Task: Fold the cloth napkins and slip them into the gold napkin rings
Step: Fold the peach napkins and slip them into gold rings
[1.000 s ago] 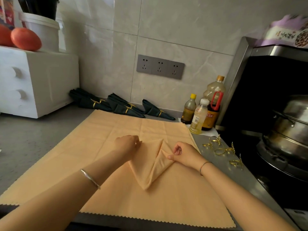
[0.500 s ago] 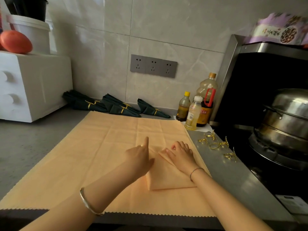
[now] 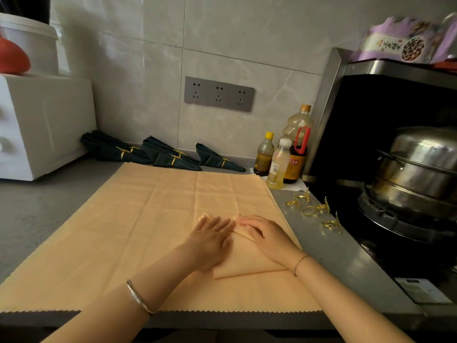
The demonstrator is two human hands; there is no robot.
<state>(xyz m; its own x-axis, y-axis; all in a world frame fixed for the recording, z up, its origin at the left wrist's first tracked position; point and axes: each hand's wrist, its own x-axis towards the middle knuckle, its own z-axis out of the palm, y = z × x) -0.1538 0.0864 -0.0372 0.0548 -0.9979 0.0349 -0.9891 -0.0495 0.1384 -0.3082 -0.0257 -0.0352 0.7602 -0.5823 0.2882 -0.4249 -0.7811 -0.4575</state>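
A folded peach napkin [image 3: 243,262] lies on a large peach cloth [image 3: 123,231] spread over the counter. My left hand [image 3: 210,237] presses flat on the napkin's left side, fingers straight. My right hand [image 3: 263,233] presses flat on its right flap. The napkin's top part is hidden under both hands. Three gold napkin rings [image 3: 312,209] with leaf shapes lie loose on the steel counter to the right, apart from my hands. Several dark green napkins [image 3: 170,158] in gold rings lie by the back wall.
Three bottles [image 3: 284,157] stand at the back right. A steel pot [image 3: 418,169] sits on the stove at the right. A white drawer unit [image 3: 42,125] stands at the left. Grey counter [image 3: 37,206] lies left of the cloth.
Both hands went from pinching the napkin's flaps to lying flat on it. The napkin changed from a narrow pointed shape to a wider flat fold. The view moved closer.
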